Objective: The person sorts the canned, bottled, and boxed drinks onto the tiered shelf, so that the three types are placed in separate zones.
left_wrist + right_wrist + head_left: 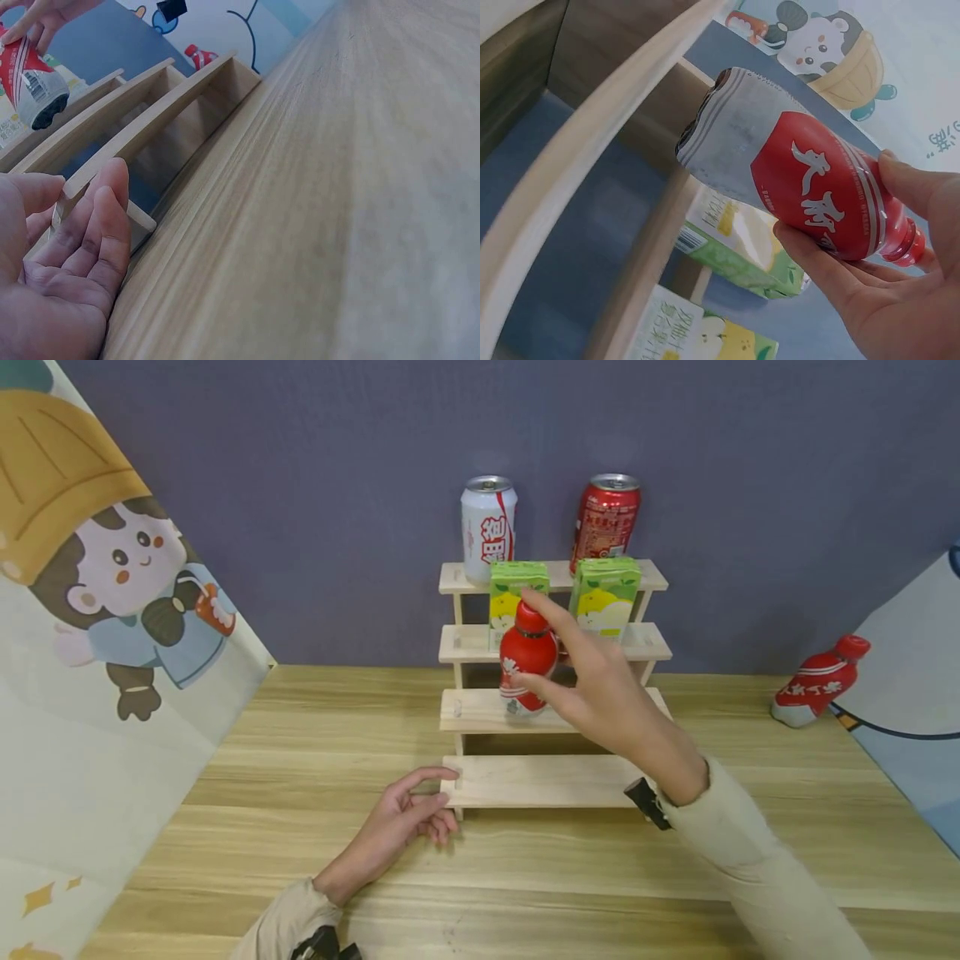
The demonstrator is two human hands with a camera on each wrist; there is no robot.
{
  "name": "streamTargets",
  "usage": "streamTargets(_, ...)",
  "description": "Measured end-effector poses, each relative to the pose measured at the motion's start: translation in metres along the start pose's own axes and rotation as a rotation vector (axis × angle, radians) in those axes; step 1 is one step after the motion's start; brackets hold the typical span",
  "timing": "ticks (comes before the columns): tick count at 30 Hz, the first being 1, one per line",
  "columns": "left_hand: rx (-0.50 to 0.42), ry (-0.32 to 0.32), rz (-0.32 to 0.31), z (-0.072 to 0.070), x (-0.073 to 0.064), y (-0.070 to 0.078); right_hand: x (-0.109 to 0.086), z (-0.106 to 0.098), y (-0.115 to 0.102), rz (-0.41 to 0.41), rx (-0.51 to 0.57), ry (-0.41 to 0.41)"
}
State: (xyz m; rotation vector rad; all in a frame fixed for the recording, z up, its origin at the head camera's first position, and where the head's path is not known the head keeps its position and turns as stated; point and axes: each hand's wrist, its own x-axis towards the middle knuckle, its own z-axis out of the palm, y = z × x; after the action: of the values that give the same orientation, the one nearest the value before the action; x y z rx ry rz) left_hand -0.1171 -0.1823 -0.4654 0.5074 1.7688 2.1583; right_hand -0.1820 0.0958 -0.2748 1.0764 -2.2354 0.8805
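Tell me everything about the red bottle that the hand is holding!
The red bottle is small, with a red cap, white characters on its red wrap and a pale grey-white base. The right hand grips it by the neck and side. It stands roughly upright at the wooden rack's third step, in front of a green juice carton.

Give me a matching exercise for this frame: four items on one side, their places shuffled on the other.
Items:
1. white can
2. left juice carton
3. held red bottle
4. second red bottle

Places:
A. lying on the table at far right
B. top shelf of the wooden rack
C. in the right hand, by the third shelf down
D. second shelf down

Pairs: 1-B, 2-D, 3-C, 4-A
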Motion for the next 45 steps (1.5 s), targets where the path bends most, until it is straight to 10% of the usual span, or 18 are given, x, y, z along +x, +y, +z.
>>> streamTargets(45, -0.004, -0.006, 0.002, 0.002, -0.001, 0.001, -0.014, 0.021, 0.018, 0.132, 0.0, -0.073)
